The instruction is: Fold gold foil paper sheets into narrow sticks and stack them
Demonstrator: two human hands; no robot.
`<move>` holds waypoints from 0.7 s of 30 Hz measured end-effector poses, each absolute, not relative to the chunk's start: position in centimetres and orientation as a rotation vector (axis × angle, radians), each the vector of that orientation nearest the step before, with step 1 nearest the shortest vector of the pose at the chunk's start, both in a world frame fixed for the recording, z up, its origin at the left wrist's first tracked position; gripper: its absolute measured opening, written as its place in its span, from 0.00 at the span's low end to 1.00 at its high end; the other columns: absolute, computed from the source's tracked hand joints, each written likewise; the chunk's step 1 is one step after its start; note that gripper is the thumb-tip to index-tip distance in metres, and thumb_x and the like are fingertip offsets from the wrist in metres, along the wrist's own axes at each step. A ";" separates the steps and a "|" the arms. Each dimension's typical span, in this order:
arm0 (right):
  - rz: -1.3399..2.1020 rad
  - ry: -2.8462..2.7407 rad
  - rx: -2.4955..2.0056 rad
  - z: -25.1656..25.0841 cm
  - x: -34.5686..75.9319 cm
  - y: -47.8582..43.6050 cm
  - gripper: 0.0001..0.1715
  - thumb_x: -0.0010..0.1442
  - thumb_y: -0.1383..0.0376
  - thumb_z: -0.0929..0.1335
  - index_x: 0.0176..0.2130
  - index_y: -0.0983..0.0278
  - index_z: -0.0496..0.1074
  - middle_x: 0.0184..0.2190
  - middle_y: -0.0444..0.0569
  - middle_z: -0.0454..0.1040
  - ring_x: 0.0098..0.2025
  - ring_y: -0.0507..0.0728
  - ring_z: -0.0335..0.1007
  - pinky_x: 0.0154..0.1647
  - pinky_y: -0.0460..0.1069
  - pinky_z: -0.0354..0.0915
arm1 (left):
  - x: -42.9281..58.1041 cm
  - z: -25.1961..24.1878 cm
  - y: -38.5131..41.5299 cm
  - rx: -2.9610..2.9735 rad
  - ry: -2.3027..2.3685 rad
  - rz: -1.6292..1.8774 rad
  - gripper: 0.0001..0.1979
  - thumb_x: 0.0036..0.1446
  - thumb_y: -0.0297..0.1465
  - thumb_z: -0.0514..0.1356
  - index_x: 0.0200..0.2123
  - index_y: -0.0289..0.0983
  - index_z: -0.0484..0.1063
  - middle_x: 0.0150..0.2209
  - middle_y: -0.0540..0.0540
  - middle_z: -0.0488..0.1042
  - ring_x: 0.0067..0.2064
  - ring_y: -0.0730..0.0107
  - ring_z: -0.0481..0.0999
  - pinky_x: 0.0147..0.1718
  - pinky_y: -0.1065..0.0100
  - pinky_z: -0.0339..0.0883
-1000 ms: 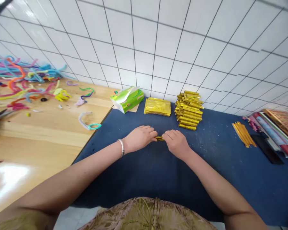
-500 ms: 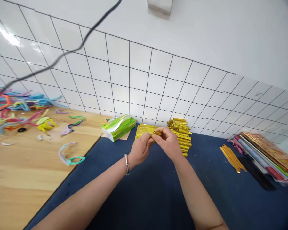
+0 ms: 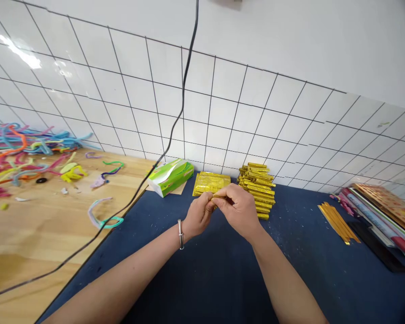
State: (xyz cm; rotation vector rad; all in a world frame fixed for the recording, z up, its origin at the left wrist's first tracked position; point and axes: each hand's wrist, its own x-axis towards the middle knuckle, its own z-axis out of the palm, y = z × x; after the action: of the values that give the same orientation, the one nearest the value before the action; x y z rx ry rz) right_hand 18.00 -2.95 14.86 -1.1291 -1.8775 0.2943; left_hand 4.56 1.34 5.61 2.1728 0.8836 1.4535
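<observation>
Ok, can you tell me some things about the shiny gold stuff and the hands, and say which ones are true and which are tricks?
1. Both hands pinch one small gold piece between them. True: the left hand and the right hand meet on it, above the blue mat.
2. The gold stack is on the wooden table. False: it stands on the blue mat, near the tiled wall.
3. A green tissue box lies left of the flat gold sheets. True.
4. The bracelet is on the right wrist. False: it is on the left wrist.
5. The fuzzy coloured wires lie on the blue mat. False: they lie on the wooden table.
</observation>
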 end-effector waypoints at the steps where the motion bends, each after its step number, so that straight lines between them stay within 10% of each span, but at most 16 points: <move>1: 0.270 -1.889 -1.128 14.8 18.1 -3.0 0.03 0.56 0.66 0.67 0.30 0.61 0.72 0.28 0.44 0.71 0.34 0.53 0.67 0.36 0.48 0.62 | 4.5 5.5 1.4 2.187 0.877 1.443 0.19 0.65 0.42 0.40 0.36 0.36 0.63 0.27 0.48 0.66 0.27 0.72 0.65 0.28 0.69 0.59; 21: 0.261 -1.735 -1.181 15.0 22.4 -0.6 0.08 0.60 0.61 0.64 0.33 0.62 0.70 0.30 0.44 0.71 0.31 0.52 0.66 0.33 0.47 0.61 | 2.6 8.8 4.7 2.379 0.808 1.165 0.10 0.63 0.33 0.49 0.35 0.36 0.67 0.32 0.49 0.68 0.35 0.72 0.67 0.36 0.69 0.61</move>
State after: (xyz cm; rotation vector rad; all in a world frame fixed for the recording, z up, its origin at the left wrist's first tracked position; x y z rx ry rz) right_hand 22.44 -0.61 15.05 -1.1810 -1.7351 0.2611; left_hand 2.63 4.71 8.82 2.3793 0.8083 1.1652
